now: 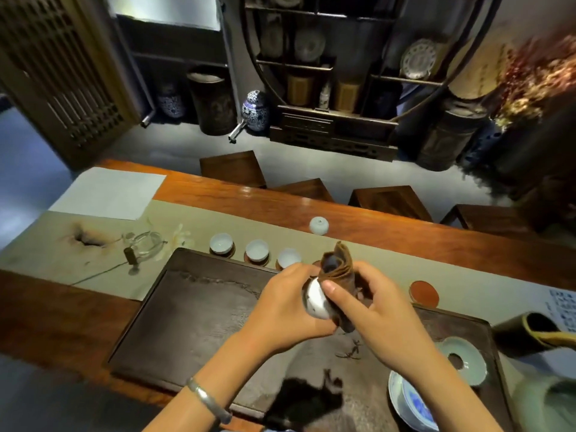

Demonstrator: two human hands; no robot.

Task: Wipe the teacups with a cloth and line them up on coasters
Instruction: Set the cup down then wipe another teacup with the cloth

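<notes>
Above the tray (174,307), the left hand (280,304) cradled the cup (316,302), fingers curled around it; the right hand (374,310) pinched the cloth (338,266) against it. Glazed porcelain (probably slippery, fragile) wants a firm hold by its wall.

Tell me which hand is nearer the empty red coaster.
Right. The right hand, holding the brown cloth, sits just left of the red coaster; the left hand, gripping the teacup, lies farther left.
</notes>
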